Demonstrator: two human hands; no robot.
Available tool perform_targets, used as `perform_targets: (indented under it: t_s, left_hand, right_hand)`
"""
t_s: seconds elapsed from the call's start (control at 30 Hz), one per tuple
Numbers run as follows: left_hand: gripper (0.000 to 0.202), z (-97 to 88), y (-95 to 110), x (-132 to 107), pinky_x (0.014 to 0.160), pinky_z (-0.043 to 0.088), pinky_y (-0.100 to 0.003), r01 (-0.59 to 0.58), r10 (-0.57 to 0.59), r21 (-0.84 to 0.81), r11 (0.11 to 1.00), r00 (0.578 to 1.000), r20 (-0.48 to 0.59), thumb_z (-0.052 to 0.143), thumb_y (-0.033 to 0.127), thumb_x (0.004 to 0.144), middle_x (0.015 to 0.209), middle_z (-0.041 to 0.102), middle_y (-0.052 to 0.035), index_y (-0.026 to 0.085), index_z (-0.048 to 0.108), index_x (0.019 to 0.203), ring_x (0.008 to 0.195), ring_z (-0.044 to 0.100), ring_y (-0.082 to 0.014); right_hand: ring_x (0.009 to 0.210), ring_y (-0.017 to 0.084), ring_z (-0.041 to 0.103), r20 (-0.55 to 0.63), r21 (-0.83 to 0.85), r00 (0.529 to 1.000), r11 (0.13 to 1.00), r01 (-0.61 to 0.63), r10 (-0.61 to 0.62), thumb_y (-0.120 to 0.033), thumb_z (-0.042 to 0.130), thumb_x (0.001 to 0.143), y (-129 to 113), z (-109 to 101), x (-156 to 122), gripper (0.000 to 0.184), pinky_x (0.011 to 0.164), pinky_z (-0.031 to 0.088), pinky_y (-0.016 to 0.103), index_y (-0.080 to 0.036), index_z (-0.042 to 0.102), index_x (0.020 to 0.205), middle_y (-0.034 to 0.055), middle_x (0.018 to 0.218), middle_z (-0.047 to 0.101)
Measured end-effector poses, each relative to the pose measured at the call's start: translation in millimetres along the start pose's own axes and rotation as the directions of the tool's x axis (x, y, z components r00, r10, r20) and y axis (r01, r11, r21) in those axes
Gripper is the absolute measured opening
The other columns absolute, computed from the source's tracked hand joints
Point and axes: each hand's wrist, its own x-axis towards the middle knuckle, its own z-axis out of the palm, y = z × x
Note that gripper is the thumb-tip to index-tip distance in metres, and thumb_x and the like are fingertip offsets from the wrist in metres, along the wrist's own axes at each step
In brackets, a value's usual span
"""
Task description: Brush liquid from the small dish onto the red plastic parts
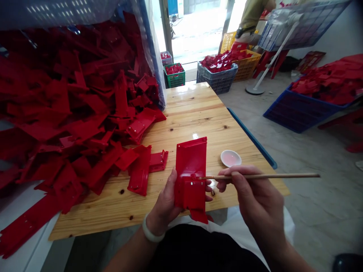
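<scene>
My left hand [166, 200] is wrapped round a red plastic part [191, 162], a flat panel with a smaller hinged piece at its lower half. In my right hand [255, 200] a thin paintbrush [272, 176] is pinched between thumb and fingers, lying nearly level. Its tip meets the red part close to the hinge line. Just beyond my right hand stands a small white dish [231, 158] with a pale pinkish liquid in it. Other red parts [140, 170] lie on the wooden table left of the held one.
A large pile of red parts [70, 124] spills from a tipped blue crate [153, 45] onto the wooden table [193, 109]. Filled crates stand on the floor, including a blue one [300, 109]. A person [249, 22] is at the back, near a white stand [275, 60].
</scene>
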Motion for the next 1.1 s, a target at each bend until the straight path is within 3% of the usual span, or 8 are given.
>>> perform_targets:
  t_s: [0.17,0.5,0.63,0.9,1.0,1.1]
  left_hand:
    - [0.083,1.2,-1.6,-0.2,0.092,0.066,-0.044,-0.022,0.022,-0.018,1.0,1.0,0.0,0.053,0.086,0.1,0.119,0.086,-0.0196,0.012,0.083,0.125,0.1,0.085,-0.035]
    - [0.088,0.4,-2.3,1.6,0.092,0.065,-0.042,-0.005,0.005,-0.018,1.0,0.999,0.042,0.054,0.087,0.098,0.119,0.085,-0.0217,0.009,0.084,0.125,0.094,0.085,-0.0334]
    - [0.086,1.2,-0.8,1.9,0.095,0.065,-0.042,-0.014,0.016,-0.032,0.999,0.997,0.069,0.053,0.086,0.1,0.128,0.083,-0.0219,0.009,0.084,0.126,0.1,0.084,-0.0332]
    - [0.085,3.1,-2.1,2.1,0.099,0.064,-0.045,-0.018,0.023,-0.055,0.998,0.994,0.104,0.057,0.084,0.1,0.126,0.083,-0.0226,0.009,0.082,0.129,0.107,0.082,-0.0347]
    - [0.082,5.6,-1.1,5.2,0.098,0.065,-0.049,-0.029,0.032,-0.049,0.998,0.998,0.052,0.058,0.081,0.101,0.129,0.082,-0.0245,0.008,0.08,0.131,0.107,0.083,-0.0368]
    - [0.069,7.1,4.2,27.1,0.089,0.067,-0.048,-0.053,0.056,0.028,0.998,0.987,-0.149,0.055,0.07,0.107,0.117,0.084,-0.0242,0.007,0.076,0.127,0.097,0.083,-0.0349]
  right_hand:
    - [0.066,0.016,0.078,0.013,0.062,0.998,0.997,-0.054,0.054,-0.034,0.072,0.11,0.2,4.1,1.6,0.011,0.063,0.068,0.028,-0.025,0.076,0.105,0.0,0.086,0.083]
    - [0.066,0.013,0.078,0.015,0.043,0.999,0.999,-0.033,0.032,-0.03,0.071,0.11,0.7,7.1,2.6,0.01,0.063,0.066,0.022,-0.025,0.076,0.102,-0.0003,0.085,0.083]
    - [0.066,0.014,0.077,0.014,0.036,1.0,0.999,-0.017,0.016,-0.03,0.07,0.11,-0.1,7.6,5.0,0.011,0.062,0.066,0.025,-0.025,0.076,0.103,-0.0003,0.085,0.082]
    - [0.067,0.015,0.077,0.066,0.047,0.998,0.999,-0.018,0.015,-0.03,0.068,0.111,1.1,9.0,7.4,0.012,0.06,0.065,0.024,-0.026,0.077,0.104,-0.0002,0.083,0.081]
    - [0.068,0.016,0.078,0.05,0.029,0.999,1.0,-0.011,0.01,-0.031,0.069,0.11,3.2,8.5,9.1,0.012,0.061,0.065,0.026,-0.026,0.078,0.104,0.0002,0.085,0.081]
    - [0.07,0.017,0.077,-0.038,0.024,0.999,1.0,0.004,-0.003,-0.034,0.07,0.11,6.8,3.0,11.5,0.012,0.069,0.067,0.03,-0.026,0.079,0.106,0.0013,0.089,0.082]
